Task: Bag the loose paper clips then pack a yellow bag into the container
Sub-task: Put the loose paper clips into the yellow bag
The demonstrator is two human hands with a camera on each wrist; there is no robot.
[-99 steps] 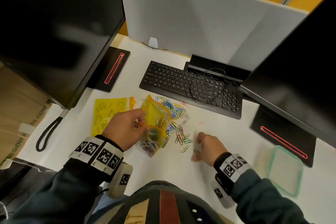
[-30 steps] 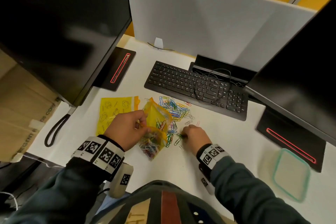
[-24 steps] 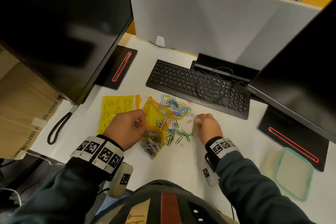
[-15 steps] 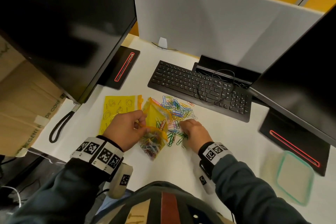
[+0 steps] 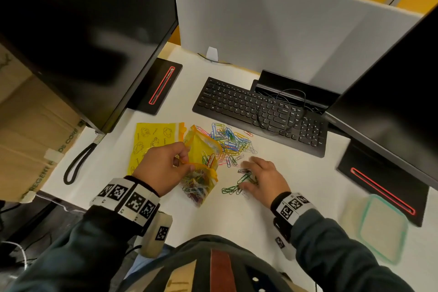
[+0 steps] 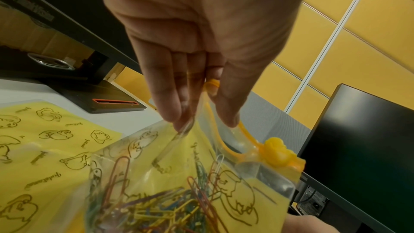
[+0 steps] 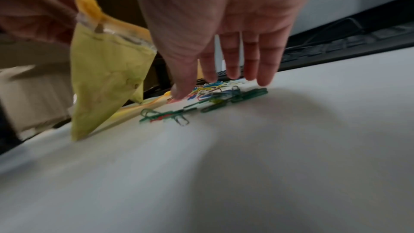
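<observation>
My left hand (image 5: 163, 168) pinches the orange zip rim of a yellow printed bag (image 5: 201, 168) and holds its mouth up; the bag (image 6: 179, 192) holds many coloured paper clips. A heap of loose paper clips (image 5: 230, 140) lies on the white desk just right of the bag. My right hand (image 5: 263, 178) hovers low over a small group of green clips (image 5: 239, 182), fingers straight and spread, holding nothing. In the right wrist view the fingertips (image 7: 264, 79) hang just above the green clips (image 7: 235, 95), with the bag (image 7: 105, 81) to the left.
A second flat yellow bag (image 5: 151, 142) lies left of the held one. A lidded container with a green rim (image 5: 381, 225) sits at the desk's right front. A black keyboard (image 5: 258, 114) lies behind the clips, between two monitors on black stands (image 5: 158, 87).
My right hand has slid from the clip heap toward me and to the right, dragging green clips with it, and now lies flatter. The left hand and bag have stayed put.
</observation>
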